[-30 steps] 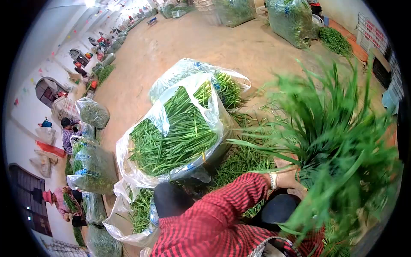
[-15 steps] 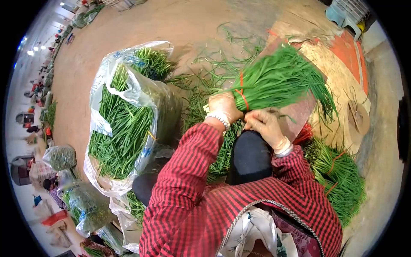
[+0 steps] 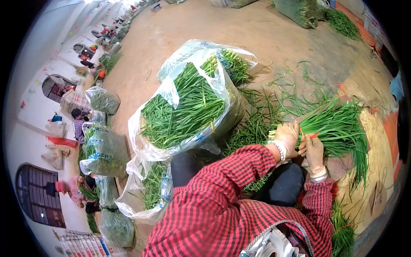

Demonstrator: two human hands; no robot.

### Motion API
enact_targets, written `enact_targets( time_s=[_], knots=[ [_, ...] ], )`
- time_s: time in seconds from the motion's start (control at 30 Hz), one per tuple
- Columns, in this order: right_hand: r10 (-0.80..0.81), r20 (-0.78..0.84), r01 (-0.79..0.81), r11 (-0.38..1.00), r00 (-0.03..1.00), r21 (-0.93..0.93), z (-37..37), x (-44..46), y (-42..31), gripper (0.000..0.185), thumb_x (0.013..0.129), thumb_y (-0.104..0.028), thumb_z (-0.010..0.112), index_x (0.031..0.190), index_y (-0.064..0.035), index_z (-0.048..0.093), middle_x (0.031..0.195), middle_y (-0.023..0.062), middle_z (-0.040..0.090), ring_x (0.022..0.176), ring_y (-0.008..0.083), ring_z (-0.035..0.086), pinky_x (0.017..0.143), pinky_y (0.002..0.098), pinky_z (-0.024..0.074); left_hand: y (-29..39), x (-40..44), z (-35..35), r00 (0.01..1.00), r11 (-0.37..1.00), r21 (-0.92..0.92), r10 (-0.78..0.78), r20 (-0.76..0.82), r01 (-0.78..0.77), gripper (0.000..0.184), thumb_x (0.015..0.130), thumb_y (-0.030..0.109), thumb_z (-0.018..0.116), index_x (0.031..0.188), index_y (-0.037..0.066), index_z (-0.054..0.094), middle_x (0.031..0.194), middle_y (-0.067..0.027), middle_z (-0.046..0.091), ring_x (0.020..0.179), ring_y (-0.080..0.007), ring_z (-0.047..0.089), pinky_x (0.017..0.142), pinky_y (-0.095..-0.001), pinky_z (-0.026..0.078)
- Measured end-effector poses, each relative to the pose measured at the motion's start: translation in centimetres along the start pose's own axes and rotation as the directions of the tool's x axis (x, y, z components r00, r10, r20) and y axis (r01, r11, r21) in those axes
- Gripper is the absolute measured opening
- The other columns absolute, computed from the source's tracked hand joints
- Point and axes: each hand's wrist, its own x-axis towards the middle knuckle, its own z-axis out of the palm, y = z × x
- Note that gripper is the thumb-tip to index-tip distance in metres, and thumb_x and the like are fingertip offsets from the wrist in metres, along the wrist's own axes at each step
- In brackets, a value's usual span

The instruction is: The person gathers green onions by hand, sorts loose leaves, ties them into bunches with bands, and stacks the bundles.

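Observation:
A bundle of long green stalks (image 3: 338,126) lies across a board by my right knee, its leaves fanned to the right. My left hand (image 3: 286,139), gloved and with a beaded bracelet at the wrist, is closed round the bundle's pale stem end. Just right of it, my gloved right hand (image 3: 312,152) pinches a red tie (image 3: 309,135) at the stems. In front of my left knee stands a large clear bag (image 3: 137,141) full of green stalks. Loose stalks (image 3: 257,128) are scattered between the bag and my hands.
A smaller open bag (image 3: 132,203) stands beside my left leg. More green bundles (image 3: 342,229) lie at the lower right. Along the left wall are filled bags (image 3: 107,154) and two people, one in a checked top (image 3: 79,126), one in a pink hat (image 3: 62,186). Filled bag (image 3: 295,10) stands far back.
Since the half-second-old frame, the view has swung, shifting the scene rightward. My right hand has moved up to the red tie on the bundle, while my left hand keeps its hold on the stems.

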Motion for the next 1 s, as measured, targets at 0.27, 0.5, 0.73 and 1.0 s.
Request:
enact_targets(
  time_s=[0.27, 0.5, 0.73, 1.0],
  knots=[
    [0.065, -0.084, -0.034, 0.941, 0.994, 0.336, -1.0, -5.3, 1.1, 0.047, 0.101, -0.045, 0.041, 0.069, -0.0104, 0.043, 0.054, 0.0031, 0.045, 0.043, 0.0098, 0.039, 0.04, 0.0217, 0.0273, 1.5, 1.3, 1.3, 0.992, 0.991, -0.067, 0.12, 0.025, -0.118, 0.13, 0.05, 0.051, 0.082, 0.143, -0.014, 0.018, 0.124, -0.027, 0.053, 0.11, -0.0364, 0.058, 0.096, -0.0418, 0.045],
    [-0.624, -0.102, 0.551, 0.744, 0.774, -0.378, 0.7, -0.6, -1.3, 0.042, 0.102, -0.037, 0.044, 0.071, -0.0073, 0.048, 0.054, -0.0003, 0.042, 0.044, 0.0084, 0.038, 0.042, 0.0209, 0.0275, 2.0, 0.0, 1.5, 0.991, 0.973, -0.191, 0.131, 0.017, -0.126, 0.087, 0.061, 0.03, 0.077, 0.132, -0.007, 0.042, 0.107, -0.0239, 0.062, 0.099, -0.0347, 0.063, 0.078, -0.0412, 0.051],
    [-0.192, 0.13, 0.157, 0.958, 0.973, 0.24, 3.0, -1.0, -9.0, 0.021, 0.097, -0.016, 0.05, 0.085, -0.0025, 0.062, 0.07, 0.0029, 0.057, 0.057, 0.0095, 0.053, 0.049, 0.0237, 0.0411, -5.4, 1.2, 0.4, 0.992, 0.129, -0.99, 0.124, -0.038, -0.054, 0.038, 0.079, 0.028, 0.072, 0.109, 0.007, 0.063, 0.102, -0.0044, 0.065, 0.094, -0.0205, 0.063, 0.079, -0.0355, 0.052],
    [-0.656, 0.315, 0.602, 0.267, 0.685, -0.753, 2.2, -8.7, -8.9, 0.079, 0.066, -0.025, 0.071, 0.138, -0.0102, 0.042, 0.142, 0.0194, 0.036, 0.135, 0.0372, 0.031, 0.111, 0.053, 0.0243, -7.0, -10.8, -10.2, 0.793, -0.411, -0.686, 0.193, 0.578, 0.6, 0.04, 0.096, 0.032, 0.053, 0.125, 0.005, 0.053, 0.122, -0.0135, 0.057, 0.109, -0.0243, 0.057, 0.094, -0.04, 0.048]
  ],
)
